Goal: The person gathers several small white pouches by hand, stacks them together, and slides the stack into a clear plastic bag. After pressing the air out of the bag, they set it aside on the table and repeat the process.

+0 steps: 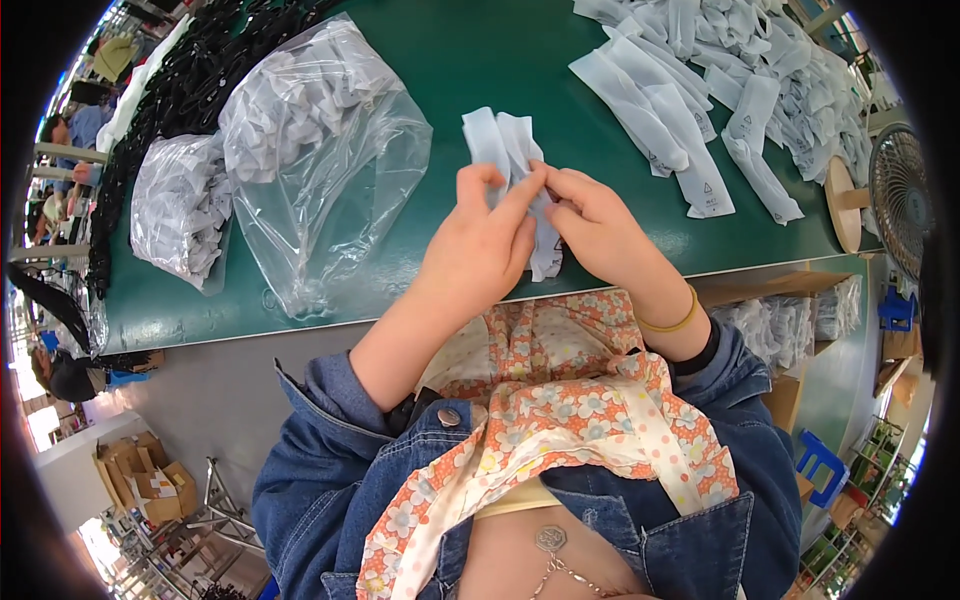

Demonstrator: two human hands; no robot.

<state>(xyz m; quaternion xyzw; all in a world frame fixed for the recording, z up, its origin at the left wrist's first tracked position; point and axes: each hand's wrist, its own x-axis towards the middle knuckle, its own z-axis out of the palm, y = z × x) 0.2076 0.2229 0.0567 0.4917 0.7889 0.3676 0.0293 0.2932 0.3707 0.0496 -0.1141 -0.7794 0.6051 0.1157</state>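
At the near edge of the green table (440, 215), my two hands meet over a pair of narrow frosted plastic sleeves (486, 137). Side by side, the sleeves run away from me, their near ends showing below my fingers. My left hand (478, 238) has its index finger stretched across them and its other fingers bent around the left side. The fingertips of my right hand (603, 222) pinch at the right sleeve, touching the left index fingertip. Whatever lies inside the sleeves cannot be made out.
A large pile of similar sleeves (690, 85) covers the right back. At left sit clear bags (325, 130) stuffed with pale packets, beside a heap of black cords (190, 80). A small fan (900, 205) stands at the right edge. Below the table is a shelf with bagged items (780, 330).
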